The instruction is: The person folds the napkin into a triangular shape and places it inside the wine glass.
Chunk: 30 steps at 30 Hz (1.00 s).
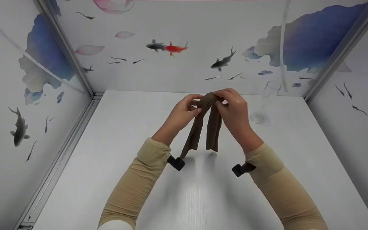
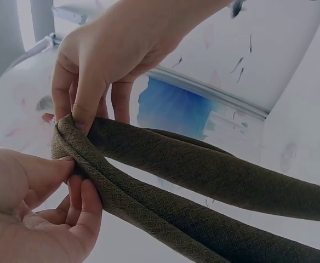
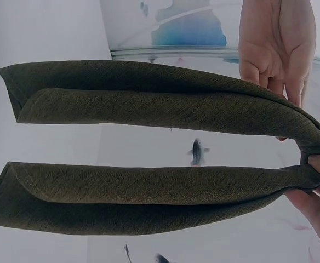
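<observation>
Wide lane on the tabletop (image 1: 107,127) between left forearm (image 1: 131,182) and left edge, up to the back left corner. Right edge passable past right forearm (image 1: 286,188), but watch the clear glass (image 1: 269,92) near the back right corner: faint outline, tight gap between it and right hand (image 1: 236,108). Back wall (image 1: 196,70) blocks at the back edge. Room between the forearms until the brown cloth (image 1: 214,127), stretched between left hand (image 1: 181,112) and right hand, tails hanging mid-tabletop. Slot between tails narrow; clearance underneath unclear.
</observation>
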### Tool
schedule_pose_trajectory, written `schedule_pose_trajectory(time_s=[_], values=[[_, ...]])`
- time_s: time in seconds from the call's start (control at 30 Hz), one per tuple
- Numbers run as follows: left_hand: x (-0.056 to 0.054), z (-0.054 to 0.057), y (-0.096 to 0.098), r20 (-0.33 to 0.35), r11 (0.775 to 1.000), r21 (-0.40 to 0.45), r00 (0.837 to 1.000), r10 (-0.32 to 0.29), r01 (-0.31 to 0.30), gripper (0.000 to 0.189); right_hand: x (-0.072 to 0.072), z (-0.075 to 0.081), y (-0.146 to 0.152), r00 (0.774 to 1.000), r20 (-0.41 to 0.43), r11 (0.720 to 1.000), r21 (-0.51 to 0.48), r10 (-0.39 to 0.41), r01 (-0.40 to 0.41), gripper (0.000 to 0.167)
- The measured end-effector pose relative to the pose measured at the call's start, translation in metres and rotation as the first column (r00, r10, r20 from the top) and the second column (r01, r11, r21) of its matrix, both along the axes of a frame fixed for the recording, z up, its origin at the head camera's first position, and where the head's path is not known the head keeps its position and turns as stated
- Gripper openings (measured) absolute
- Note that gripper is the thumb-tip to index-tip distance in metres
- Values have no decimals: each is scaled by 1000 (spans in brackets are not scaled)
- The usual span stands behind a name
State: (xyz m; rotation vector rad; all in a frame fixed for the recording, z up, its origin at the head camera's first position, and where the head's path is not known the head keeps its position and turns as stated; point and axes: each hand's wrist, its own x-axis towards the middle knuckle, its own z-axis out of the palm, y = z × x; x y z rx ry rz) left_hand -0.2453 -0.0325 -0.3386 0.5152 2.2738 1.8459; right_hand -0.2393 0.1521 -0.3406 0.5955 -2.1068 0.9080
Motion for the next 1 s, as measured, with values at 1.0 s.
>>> schedule_pose_trajectory(time_s=[1.0], values=[[9,-27,2,-5,997,1,997,-77,77,36,6,0,4,997,-3,996,-40,81,-81,22]])
